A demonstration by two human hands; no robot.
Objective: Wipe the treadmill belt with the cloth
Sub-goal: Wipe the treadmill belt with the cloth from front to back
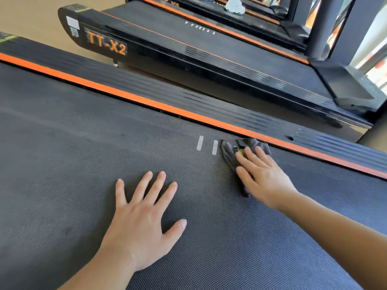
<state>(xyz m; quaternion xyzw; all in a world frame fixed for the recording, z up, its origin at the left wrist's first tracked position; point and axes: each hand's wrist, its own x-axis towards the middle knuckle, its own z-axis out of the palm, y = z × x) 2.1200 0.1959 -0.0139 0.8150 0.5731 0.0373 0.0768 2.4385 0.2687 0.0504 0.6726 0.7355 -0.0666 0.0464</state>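
Note:
The dark textured treadmill belt fills most of the head view. My right hand lies flat with straight fingers on a dark grey cloth, pressing it onto the belt close to the orange side stripe. Part of the cloth is hidden under the palm. My left hand rests flat on the bare belt with its fingers spread, lower and to the left of the cloth, holding nothing.
Two white dashes mark the belt just left of the cloth. A black ribbed side rail runs beyond the orange stripe. A second treadmill labelled TT-X2 stands further back, with a dark upright post at the upper right.

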